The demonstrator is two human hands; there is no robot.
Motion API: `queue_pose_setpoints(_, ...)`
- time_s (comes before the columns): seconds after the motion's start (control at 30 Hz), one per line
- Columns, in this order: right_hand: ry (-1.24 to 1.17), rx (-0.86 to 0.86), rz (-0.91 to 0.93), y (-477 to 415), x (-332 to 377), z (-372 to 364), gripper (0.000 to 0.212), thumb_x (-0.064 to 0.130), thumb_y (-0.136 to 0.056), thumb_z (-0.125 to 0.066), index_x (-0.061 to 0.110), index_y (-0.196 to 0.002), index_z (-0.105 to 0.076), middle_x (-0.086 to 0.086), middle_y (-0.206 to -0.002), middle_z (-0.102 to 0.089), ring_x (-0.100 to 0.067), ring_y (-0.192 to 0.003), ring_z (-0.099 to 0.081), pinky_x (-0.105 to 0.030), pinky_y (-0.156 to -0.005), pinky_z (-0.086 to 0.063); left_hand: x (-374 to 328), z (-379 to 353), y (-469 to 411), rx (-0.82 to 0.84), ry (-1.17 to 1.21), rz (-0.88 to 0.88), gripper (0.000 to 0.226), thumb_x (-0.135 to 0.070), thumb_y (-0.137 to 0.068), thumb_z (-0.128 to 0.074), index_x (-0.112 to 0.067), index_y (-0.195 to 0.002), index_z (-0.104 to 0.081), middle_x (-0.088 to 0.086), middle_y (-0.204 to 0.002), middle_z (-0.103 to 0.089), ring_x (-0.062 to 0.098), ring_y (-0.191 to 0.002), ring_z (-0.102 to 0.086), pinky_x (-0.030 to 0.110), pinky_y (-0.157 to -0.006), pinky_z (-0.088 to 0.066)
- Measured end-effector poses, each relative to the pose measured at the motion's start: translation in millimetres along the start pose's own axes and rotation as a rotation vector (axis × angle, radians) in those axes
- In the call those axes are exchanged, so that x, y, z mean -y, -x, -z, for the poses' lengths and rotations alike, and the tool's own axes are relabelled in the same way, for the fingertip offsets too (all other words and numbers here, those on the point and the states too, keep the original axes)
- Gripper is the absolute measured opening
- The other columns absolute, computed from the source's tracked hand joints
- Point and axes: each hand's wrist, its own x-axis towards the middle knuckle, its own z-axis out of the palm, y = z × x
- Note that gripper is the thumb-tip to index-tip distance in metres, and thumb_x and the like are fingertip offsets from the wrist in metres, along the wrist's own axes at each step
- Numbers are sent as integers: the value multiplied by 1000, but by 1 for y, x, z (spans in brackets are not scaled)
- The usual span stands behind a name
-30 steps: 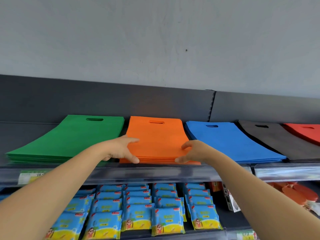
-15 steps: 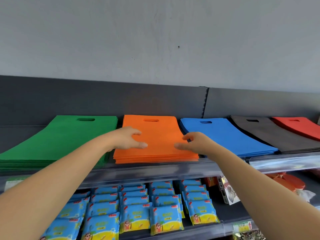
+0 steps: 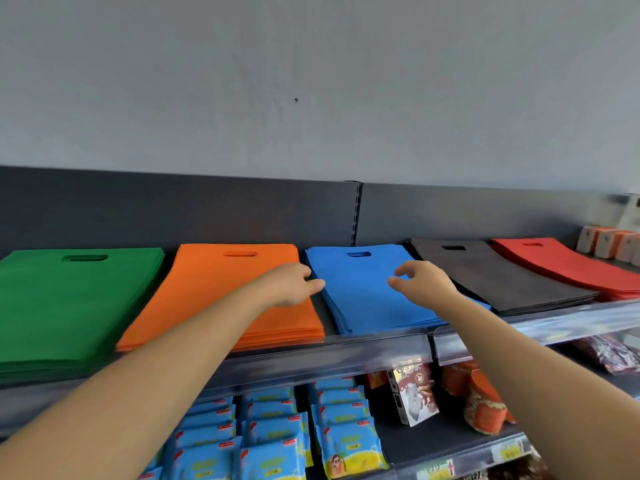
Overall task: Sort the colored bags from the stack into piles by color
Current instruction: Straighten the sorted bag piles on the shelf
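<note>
Both hands are shifted right since half a second ago, from the orange pile (image 3: 221, 289) to the blue pile (image 3: 360, 299), which lies between it and the dark grey pile (image 3: 491, 275). The left hand (image 3: 294, 285) is stretched, fingers straight, to the blue pile's left edge (contact cannot be told). The right hand (image 3: 426, 285) is held loosely curled above the pile, nothing pinched. Both side edges are best pressed inward evenly. Gaps to the neighbouring piles are narrow, the shelf rail (image 3: 346, 355) bounds the near edge, and open room is found above.

Open room above the bag piles (image 3: 363, 299); back panel (image 3: 173, 209) closes the rear.
</note>
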Motion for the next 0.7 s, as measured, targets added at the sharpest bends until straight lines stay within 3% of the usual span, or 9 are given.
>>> queue_pose_setpoints(0.07,63,40,-29,-12,-21,9,49,41,-92,-58,18,-135,-50,-6,-137,-51,-24,-116,-53,-33,-89,-46,-16,-13,-14,29,-12,54,54,-42,-100,-39,-8,-143,-40,10,-147,-41,21,-112,-47,30,-90,-34)
queue_pose_setpoints(0.17,147,118,-38,-30,-49,19,60,45,-91,-57,16,-141,-42,-5,-143,-46,-26,-124,-48,-39,-99,-46,-32,-30,-31,56,15,148,56,-36,-101,-41,-9,-149,-29,8,-153,-34,24,-127,-44,32,-97,-37)
queue_pose_setpoints(0.33,202,227,-29,-49,-75,19,65,47,-92,-54,10,-141,-36,-8,-140,-47,-26,-122,-49,-35,-95,-44,-54,-48,-46,-6,110,279,57,-29,-103,-40,-7,-151,-18,10,-156,-25,25,-133,-37,30,-91,-37)
queue_pose_setpoints(0.47,132,198,9,-54,-83,22,58,43,-93,-54,9,-138,-41,-7,-135,-51,-25,-117,-52,-33,-90,-45,-66,-54,-53,-65,173,335,57,-27,-103,-39,-7,-152,-16,10,-156,-23,25,-127,-41,26,-81,-33)
queue_pose_setpoints(0.6,91,210,29,-59,-92,25,63,40,-92,-57,11,-144,-35,-5,-141,-47,-24,-119,-51,-31,-87,-44,-68,-57,-59,-106,220,357,57,-22,-102,-40,-7,-152,-16,11,-154,-26,18,-105,-49,23,-69,-30)
queue_pose_setpoints(0.7,36,238,13,-63,-94,24,67,39,-91,-59,11,-146,-32,-5,-145,-43,-25,-124,-48,-31,-89,-42,-64,-59,-62,-91,194,340,60,-17,-100,-45,-9,-152,-17,9,-154,-29,11,-92,-36,17,-55,-22)
